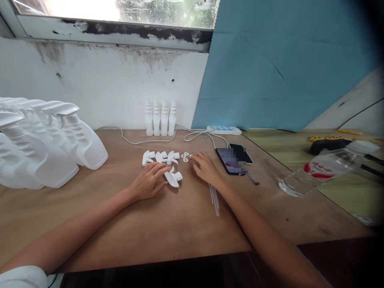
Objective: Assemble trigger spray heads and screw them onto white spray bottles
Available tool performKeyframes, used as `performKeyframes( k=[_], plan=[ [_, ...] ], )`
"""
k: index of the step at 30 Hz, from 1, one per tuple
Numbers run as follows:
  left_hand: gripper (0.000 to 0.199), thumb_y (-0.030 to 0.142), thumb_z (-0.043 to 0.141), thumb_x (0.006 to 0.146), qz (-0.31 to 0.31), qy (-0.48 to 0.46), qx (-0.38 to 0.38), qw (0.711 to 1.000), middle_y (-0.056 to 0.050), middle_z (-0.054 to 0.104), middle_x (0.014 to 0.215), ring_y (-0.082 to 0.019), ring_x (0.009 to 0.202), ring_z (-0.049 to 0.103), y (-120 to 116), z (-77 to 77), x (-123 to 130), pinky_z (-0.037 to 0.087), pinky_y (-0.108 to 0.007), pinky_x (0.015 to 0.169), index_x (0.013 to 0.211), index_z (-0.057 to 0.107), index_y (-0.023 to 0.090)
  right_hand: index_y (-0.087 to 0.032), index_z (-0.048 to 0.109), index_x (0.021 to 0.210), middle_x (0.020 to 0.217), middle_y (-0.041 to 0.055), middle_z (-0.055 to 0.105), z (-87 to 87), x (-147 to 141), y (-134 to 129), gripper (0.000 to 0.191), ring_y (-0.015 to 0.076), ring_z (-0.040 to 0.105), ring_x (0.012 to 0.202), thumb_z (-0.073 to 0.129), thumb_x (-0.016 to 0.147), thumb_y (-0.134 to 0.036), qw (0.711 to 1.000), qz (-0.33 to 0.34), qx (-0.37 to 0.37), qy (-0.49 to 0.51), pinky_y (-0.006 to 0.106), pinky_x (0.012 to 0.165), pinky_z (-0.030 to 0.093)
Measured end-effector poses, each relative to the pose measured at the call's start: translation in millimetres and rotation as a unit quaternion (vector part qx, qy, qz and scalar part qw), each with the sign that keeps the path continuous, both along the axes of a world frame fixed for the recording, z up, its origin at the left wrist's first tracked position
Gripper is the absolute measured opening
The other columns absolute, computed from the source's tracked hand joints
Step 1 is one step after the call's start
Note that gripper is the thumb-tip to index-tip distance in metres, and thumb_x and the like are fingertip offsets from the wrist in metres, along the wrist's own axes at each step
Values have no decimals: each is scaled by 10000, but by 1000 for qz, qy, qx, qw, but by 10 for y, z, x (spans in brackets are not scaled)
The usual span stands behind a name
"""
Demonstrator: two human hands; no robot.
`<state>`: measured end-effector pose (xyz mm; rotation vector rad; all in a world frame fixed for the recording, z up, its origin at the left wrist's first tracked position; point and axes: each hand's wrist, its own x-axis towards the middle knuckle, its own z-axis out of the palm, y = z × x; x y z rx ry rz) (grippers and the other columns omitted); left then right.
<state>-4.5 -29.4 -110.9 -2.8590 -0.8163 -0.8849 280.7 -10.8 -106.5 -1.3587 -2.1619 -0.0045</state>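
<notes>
The left hand [149, 180] lies flat on the brown surface [168, 224], fingers loose and apart, holding nothing. Its fingertips touch a white spray top [173, 178] that lies on its side just in front of them. The right hand [205, 168] also rests on the surface with fingers spread, and it holds nothing too. Its fingertips are right beside a few small white rings [185, 156] that sit flat on the wood. Behind the left hand there is a short row of more white spray tops [161, 157]. Thin clear tubes [215, 198] lie under the right wrist. Two dark phones [234, 159] lie just to the right of the right hand, one partly over the other. Four white bottles [160, 118] without tops stand in a row against the white wall, well behind the hands. Many white spray bottles [51, 140] with tops on lie in a pile far to the left. A white power strip [223, 130] with its cord sits near the wall. A clear water bottle [325, 170] lies on its side far to the right.
</notes>
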Motion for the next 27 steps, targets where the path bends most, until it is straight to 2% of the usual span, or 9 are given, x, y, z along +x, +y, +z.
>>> performKeyframes(
  k=[3,7,10,13,16,19,23,27],
  plan=[
    [495,400,512,915,-8,53,-30,998,-123,463,1405,-322,1240,425,-25,11,60,340,-496,1029,1387,434,272,-176,612,1191,1199,155,587,-54,78,50,394,321,477,1133,455,838,-100,999,-43,-11,-32,499,948,396],
    [511,484,559,875,-33,43,-102,993,-137,544,1313,-294,1112,517,-97,34,26,414,-447,954,1306,484,219,-190,561,1292,1324,195,513,-150,129,63,395,385,403,1219,444,916,-233,995,-67,-32,-63,605,932,368],
    [507,540,622,809,-31,22,-136,990,-134,602,1208,-289,1026,543,-194,63,-3,448,-429,894,1162,526,190,-241,530,1336,1422,176,433,-179,121,51,409,395,340,1287,441,942,-305,995,-45,-40,-81,642,957,327],
    [507,547,661,771,-28,5,-157,987,-125,614,1150,-291,1022,546,-294,78,1,457,-426,879,1103,516,192,-262,608,1245,1446,136,419,-150,82,28,340,362,307,1330,447,946,-274,995,-6,-40,-90,610,1011,290],
    [520,523,712,729,-31,-10,-175,984,-122,606,1163,-300,1077,539,-360,58,25,454,-436,906,1071,497,196,-233,681,1077,1405,118,466,-97,38,-7,235,327,328,1319,506,922,-253,996,21,-36,-81,548,1028,299],
    [393,422,692,778,-28,-33,-199,979,-113,590,1212,-280,1112,549,-383,18,43,455,-419,926,1048,502,209,-213,686,938,1328,99,536,-68,5,-40,131,295,395,1257,566,890,-235,997,41,-32,-57,498,1003,333],
    [163,339,585,881,-52,-83,-258,961,-95,567,1274,-215,1087,595,-366,-3,42,468,-353,917,989,555,221,-197,663,855,1076,80,658,-75,-32,-55,109,250,515,1084,560,878,-173,997,72,-35,-20,441,935,388],
    [192,356,599,880,-57,-131,-311,940,-86,615,1227,-203,1078,602,-336,12,31,455,-333,922,1005,564,216,-193,649,831,863,50,670,-82,-75,-59,107,211,580,898,555,865,-155,994,103,-39,24,387,847,442]
  ],
)
